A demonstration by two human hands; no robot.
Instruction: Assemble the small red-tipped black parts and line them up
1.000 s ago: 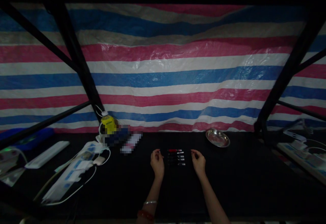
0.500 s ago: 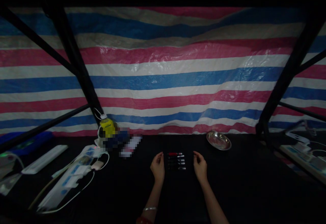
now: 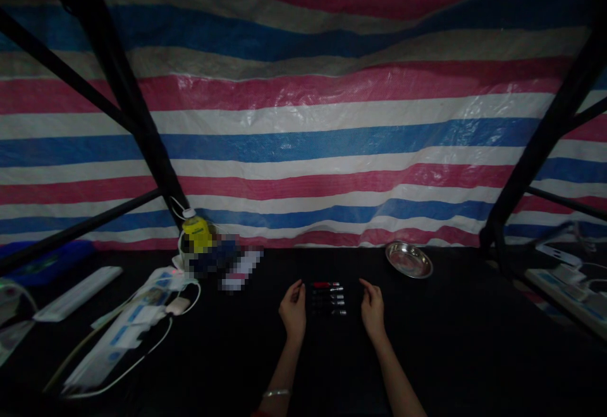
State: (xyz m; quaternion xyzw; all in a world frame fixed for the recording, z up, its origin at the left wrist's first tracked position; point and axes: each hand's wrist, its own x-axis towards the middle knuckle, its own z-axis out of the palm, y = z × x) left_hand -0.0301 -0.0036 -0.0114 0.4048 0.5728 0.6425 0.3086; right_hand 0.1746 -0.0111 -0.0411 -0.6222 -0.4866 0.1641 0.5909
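- Left hand (image 3: 293,310) and right hand (image 3: 372,308): resting on the black table (image 3: 450,341), fingers loosely curled, holding nothing.
- Row of pens (image 3: 328,298): lying between the hands, touched by neither (top one red).
- Steel dish (image 3: 408,259): farther back, to the right.
- Yellow bottle (image 3: 196,233): rear left, against the striped tarp (image 3: 313,126).

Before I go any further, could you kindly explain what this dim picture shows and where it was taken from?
The picture comes from a camera worn on a person's head, looking forward and down. The two bare arms are that person's own. The left hand and right hand rest on a black table, either side of a small row of pens, one of them red. Neither hand holds anything. Further off stand a metal dish, a yellow bottle and white power strips. A striped tarpaulin hangs behind.
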